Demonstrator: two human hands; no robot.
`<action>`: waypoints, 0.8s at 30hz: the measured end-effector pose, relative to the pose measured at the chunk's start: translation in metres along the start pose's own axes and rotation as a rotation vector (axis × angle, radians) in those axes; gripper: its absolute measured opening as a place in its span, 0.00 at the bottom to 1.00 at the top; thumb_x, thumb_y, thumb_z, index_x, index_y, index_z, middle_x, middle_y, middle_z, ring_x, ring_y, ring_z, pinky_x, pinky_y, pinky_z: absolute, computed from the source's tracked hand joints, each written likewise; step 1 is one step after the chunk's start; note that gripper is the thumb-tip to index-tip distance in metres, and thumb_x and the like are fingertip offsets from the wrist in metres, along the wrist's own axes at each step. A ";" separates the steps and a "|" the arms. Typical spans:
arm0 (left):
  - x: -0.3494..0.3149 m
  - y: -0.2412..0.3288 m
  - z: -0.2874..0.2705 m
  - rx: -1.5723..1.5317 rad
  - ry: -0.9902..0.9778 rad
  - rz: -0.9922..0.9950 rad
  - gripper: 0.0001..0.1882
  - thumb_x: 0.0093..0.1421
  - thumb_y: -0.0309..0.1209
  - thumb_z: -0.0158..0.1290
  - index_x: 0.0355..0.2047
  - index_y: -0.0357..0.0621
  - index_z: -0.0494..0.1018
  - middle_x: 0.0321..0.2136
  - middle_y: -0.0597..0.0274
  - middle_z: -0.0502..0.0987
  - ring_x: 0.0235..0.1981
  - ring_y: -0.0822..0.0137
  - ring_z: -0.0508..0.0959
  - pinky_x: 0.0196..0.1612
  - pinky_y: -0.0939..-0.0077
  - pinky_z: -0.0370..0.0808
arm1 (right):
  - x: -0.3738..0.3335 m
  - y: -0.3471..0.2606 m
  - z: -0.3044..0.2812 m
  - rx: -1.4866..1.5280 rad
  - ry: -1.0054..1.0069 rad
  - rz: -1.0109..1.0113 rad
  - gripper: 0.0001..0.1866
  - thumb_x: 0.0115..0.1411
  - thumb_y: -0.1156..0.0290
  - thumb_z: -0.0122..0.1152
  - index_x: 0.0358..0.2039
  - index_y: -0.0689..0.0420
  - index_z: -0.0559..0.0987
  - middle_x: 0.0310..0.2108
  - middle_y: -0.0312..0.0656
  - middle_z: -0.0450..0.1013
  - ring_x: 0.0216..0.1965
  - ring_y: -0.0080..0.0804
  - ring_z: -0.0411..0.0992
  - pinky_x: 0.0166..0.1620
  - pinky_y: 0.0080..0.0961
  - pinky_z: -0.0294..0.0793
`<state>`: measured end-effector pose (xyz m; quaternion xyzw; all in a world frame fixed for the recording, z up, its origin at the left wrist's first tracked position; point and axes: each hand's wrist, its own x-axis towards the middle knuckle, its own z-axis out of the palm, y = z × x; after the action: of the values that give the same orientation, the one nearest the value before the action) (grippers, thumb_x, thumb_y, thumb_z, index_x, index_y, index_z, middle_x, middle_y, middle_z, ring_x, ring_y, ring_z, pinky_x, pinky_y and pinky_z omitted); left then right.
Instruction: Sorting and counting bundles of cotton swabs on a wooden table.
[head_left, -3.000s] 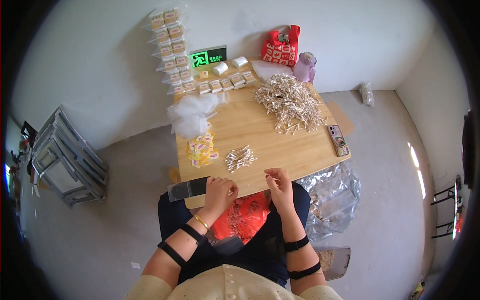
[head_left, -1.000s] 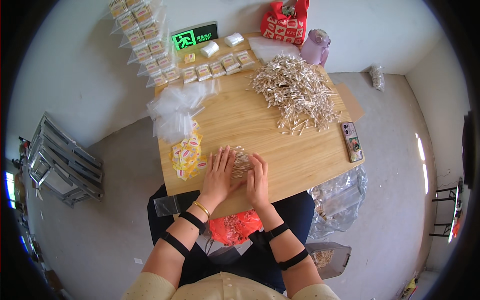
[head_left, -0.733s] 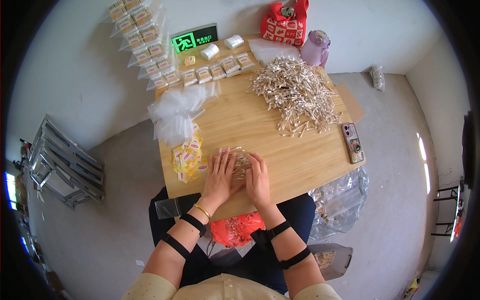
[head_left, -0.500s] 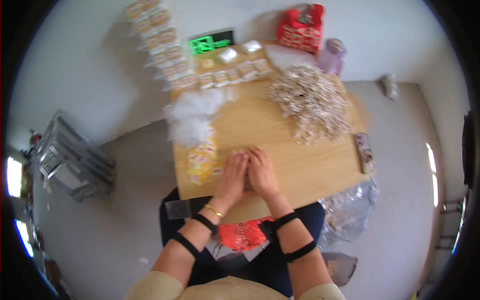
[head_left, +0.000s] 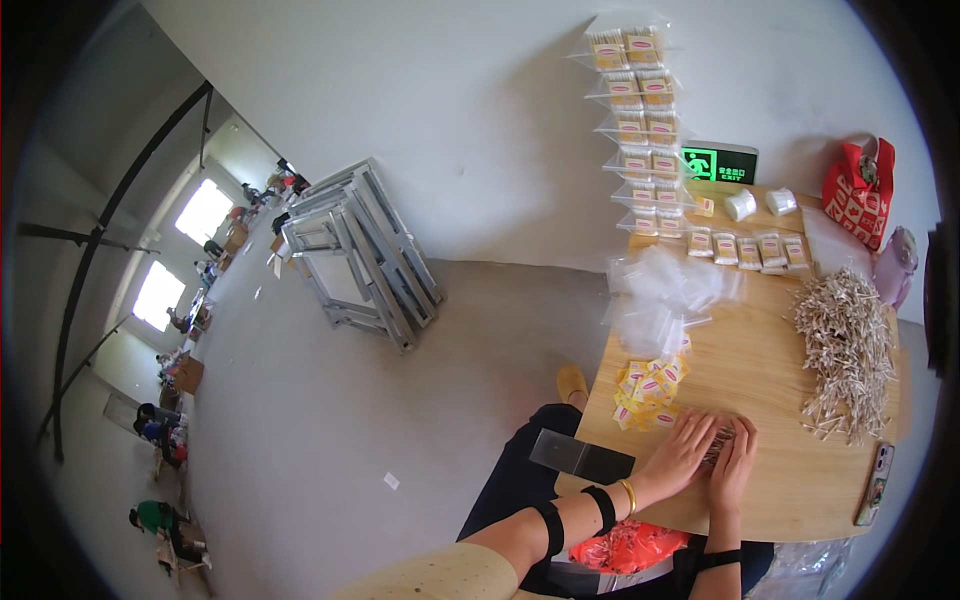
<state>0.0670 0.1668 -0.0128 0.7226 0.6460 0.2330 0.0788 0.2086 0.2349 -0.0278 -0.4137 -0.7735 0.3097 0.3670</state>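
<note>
Near the table's front edge my left hand (head_left: 680,455) and my right hand (head_left: 734,468) press in from both sides on a bundle of cotton swabs (head_left: 717,446). The fingers of both hands curve over it, and its upper ends show in the gap between them. Just left of my left hand lie loose yellow-and-white printed cards (head_left: 648,392), beyond them a heap of clear plastic bags (head_left: 668,290). A large loose pile of cotton swabs (head_left: 848,350) covers the right part of the table.
Filled swab packs (head_left: 748,252) line the table's back, beside a tall stack of packs (head_left: 640,130). A red bag (head_left: 858,195), a purple bottle (head_left: 895,265) and a phone (head_left: 875,485) stand or lie rightward. Metal frames (head_left: 365,260) lean at the wall. People work far left.
My view has swung to the left, so the table now sits at the right. Both hands stay together on the table, and the swab bundle between them now shows.
</note>
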 end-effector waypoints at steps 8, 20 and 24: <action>0.007 0.004 0.012 0.046 -0.003 0.008 0.43 0.62 0.41 0.55 0.72 0.32 0.54 0.74 0.41 0.52 0.77 0.47 0.45 0.77 0.47 0.42 | -0.001 -0.007 0.000 -0.077 -0.021 0.048 0.22 0.72 0.68 0.43 0.62 0.63 0.72 0.64 0.57 0.66 0.66 0.58 0.62 0.69 0.47 0.60; -0.013 0.001 0.010 0.049 0.090 0.136 0.40 0.63 0.43 0.54 0.71 0.38 0.59 0.75 0.45 0.51 0.77 0.48 0.46 0.77 0.41 0.40 | 0.001 -0.006 -0.002 -0.209 -0.093 -0.025 0.28 0.74 0.58 0.40 0.65 0.65 0.69 0.67 0.56 0.64 0.71 0.57 0.57 0.73 0.50 0.53; -0.011 -0.002 0.014 0.059 0.057 0.129 0.40 0.62 0.43 0.55 0.71 0.39 0.59 0.75 0.44 0.50 0.77 0.47 0.46 0.77 0.41 0.40 | 0.003 -0.006 -0.003 -0.240 -0.121 -0.073 0.30 0.73 0.57 0.39 0.66 0.65 0.68 0.67 0.55 0.64 0.71 0.56 0.57 0.74 0.50 0.50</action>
<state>0.0710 0.1594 -0.0281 0.7578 0.6066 0.2390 0.0240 0.2078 0.2353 -0.0202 -0.4069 -0.8402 0.2257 0.2784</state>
